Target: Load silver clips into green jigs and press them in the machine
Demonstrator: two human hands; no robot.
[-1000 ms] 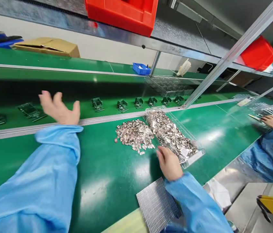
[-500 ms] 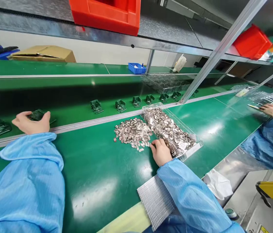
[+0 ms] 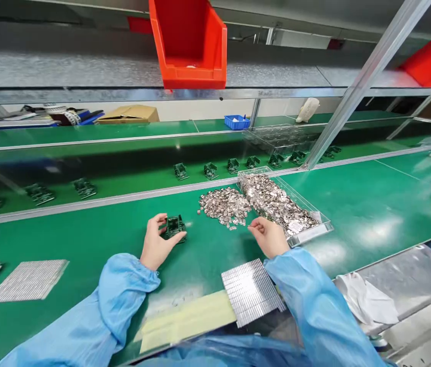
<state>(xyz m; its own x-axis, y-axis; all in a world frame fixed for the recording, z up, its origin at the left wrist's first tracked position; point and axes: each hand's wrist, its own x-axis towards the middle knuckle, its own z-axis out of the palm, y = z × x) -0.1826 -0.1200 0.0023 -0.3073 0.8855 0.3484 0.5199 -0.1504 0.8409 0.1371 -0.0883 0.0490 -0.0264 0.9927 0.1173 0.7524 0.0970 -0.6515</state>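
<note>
Between the thumb and fingers of my left hand (image 3: 157, 242) is a green circuit board (image 3: 175, 226), just over the green bench top. My right hand (image 3: 268, 235) has thumb and forefinger pinched together beside a heap of small silvery metal pieces (image 3: 225, 205). Whatever sits in that pinch is too small to make out. Against the heap stands a clear plastic tray (image 3: 310, 236), filled with more of these metal pieces. Below my right wrist lies a ribbed silver slab (image 3: 251, 289), partly over a pale yellow strip (image 3: 190, 316).
Several green boards (image 3: 210, 171) stand in a row along the sunken green track. Flat ribbed silver sheets (image 3: 27, 280) lie at left. A red bin (image 3: 194, 76) hangs on the shelf above, and a slanting metal post (image 3: 364, 84) rises behind the tray.
My left hand has come from the track at left to the bench in front of me, bringing a circuit board. My right hand stays pinched beside the heap. The view has turned left.
</note>
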